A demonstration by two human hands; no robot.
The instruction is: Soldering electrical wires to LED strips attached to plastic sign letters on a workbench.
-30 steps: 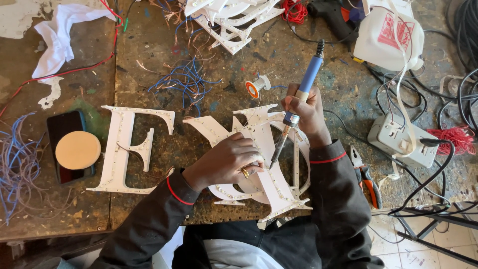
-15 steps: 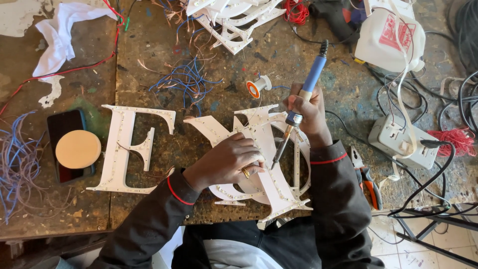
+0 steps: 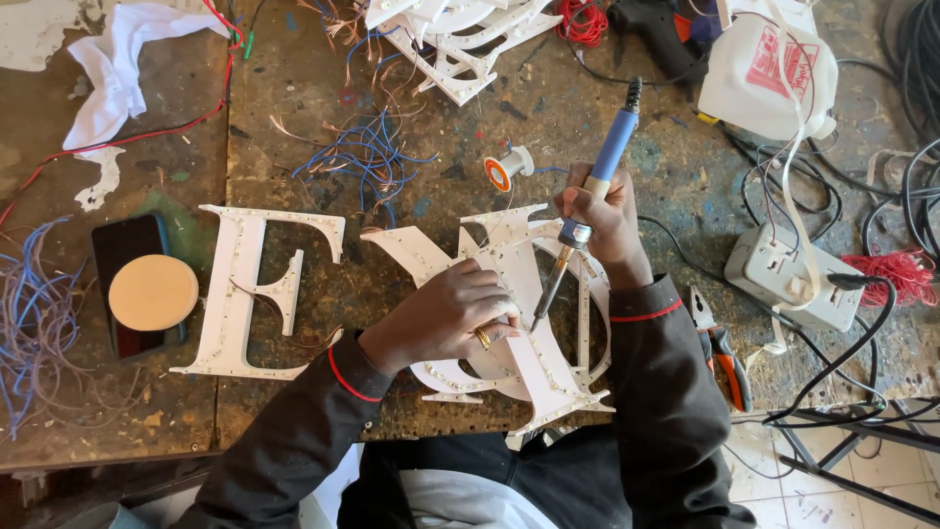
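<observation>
My right hand [image 3: 599,217] grips a soldering iron [image 3: 597,176] with a blue and tan handle, its tip pointing down at a white X-shaped sign letter [image 3: 509,284]. My left hand [image 3: 446,312], with a ring on one finger, presses flat on that letter just left of the tip. The X lies over a round white letter [image 3: 586,313]. A white E-shaped letter [image 3: 257,289] lies to the left on the worn workbench [image 3: 294,127].
A small solder spool [image 3: 507,168] and loose blue wires [image 3: 364,157] lie behind the letters. A phone with a tan disc [image 3: 147,292] is at left. A white power strip [image 3: 783,276], orange-handled pliers [image 3: 723,348], red wire and cables crowd the right.
The view has drifted slightly. Both hands stay on the X letter with the soldering iron tip in nearly the same spot.
</observation>
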